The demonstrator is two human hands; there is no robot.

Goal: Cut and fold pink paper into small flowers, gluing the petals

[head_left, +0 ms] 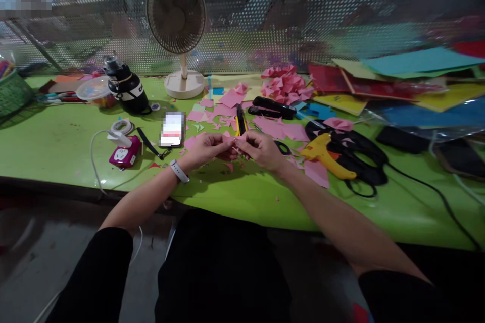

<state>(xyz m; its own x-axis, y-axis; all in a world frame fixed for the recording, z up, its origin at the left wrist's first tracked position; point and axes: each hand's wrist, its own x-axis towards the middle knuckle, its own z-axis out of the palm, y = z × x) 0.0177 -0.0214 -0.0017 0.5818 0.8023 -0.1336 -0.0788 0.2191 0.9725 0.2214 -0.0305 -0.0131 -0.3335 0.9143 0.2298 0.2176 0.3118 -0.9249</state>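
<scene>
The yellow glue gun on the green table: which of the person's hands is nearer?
Right: the right hand is left of the yellow glue gun, not touching it. The left hand is farther left, beyond the right.

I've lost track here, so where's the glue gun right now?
In the head view, the glue gun is on the right side of the table, right of your right hand, beside a pink sheet.
</scene>
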